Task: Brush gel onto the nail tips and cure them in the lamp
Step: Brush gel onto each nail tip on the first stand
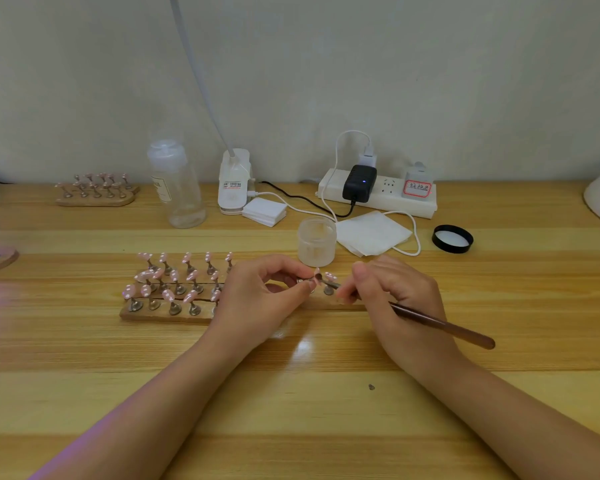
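Wooden desk (84,393), pale wall behind. Left hand (257,299) pinches one nail tip (317,274) just above the holder board (160,315); right hand (395,292) has its grip tight round the brush (444,327), bristles w/ gel at the tip. Best approach imo: keep strokes thin, steady the stand, avoid flooding edges. Gel jar (316,242) sits open just behind.

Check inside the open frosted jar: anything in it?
The frosted jar stands lidless behind the hands; its black lid lies apart, right. The translucent wall blurs the inside, so contents cannot be told.
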`<state>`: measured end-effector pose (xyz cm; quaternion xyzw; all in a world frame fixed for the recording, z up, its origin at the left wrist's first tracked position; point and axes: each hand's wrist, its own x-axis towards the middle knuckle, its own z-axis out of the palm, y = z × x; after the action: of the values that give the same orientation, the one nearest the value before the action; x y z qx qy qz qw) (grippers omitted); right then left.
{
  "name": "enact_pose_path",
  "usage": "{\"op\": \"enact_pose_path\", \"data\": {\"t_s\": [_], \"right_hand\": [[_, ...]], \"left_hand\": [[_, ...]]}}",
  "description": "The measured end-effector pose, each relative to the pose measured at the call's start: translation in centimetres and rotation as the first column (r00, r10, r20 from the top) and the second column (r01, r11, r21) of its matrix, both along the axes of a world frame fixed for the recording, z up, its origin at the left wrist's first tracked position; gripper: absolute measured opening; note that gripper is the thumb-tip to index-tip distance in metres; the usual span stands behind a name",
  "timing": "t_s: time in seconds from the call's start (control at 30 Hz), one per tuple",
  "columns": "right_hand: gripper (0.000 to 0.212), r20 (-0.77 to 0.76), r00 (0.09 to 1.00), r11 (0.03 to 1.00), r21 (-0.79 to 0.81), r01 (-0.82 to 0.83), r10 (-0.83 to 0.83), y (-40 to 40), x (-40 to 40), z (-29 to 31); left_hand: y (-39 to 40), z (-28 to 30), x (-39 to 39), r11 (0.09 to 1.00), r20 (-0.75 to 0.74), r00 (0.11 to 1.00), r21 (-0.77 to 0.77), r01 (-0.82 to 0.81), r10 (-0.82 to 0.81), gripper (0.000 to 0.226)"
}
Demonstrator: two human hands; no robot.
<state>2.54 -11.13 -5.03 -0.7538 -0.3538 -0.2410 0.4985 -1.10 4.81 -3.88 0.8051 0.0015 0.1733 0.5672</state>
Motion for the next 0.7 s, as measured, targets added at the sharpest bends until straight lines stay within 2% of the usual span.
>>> {"op": "enact_pose_path", "data": {"t_s": [0.17,0.27,0.43,0.6,0.7], "right_hand": [[0.047,-0.049,0.999,0.999,0.053,-0.012,0.015,-0.25,-0.28,-0.09],[0.042,-0.075,0.997,0.996,0.09,0.015,-0.008,-0.29,-0.23,-0.02],[0.037,-0.032,0.998,0.999,-0.004,0.049,-0.049,0.23,0.03,0.17],[0.041,0.008,1.0,1.0,0.005,0.013,-0.013,0.03,-0.15,0.13],[0.044,-0.022,1.0,0.999,0.029,-0.02,0.02,-0.1,-0.3,0.09]], "left_hand": [[-0.04,-0.05,0.04,1.0,0.009,1.0,-0.004,-0.001,0.001,0.015],[-0.09,-0.04,0.03,1.0,0.009,1.0,-0.006,0.004,-0.004,0.014],[-0.04,-0.01,0.05,1.0,0.01,1.0,0.002,0.01,-0.01,0.02],[0.03,-0.12,0.11,1.0,0.011,1.0,-0.001,0.003,-0.003,0.022],[0.02,-0.14,0.12,1.0,0.012,1.0,-0.002,0.008,-0.008,0.018]]}}
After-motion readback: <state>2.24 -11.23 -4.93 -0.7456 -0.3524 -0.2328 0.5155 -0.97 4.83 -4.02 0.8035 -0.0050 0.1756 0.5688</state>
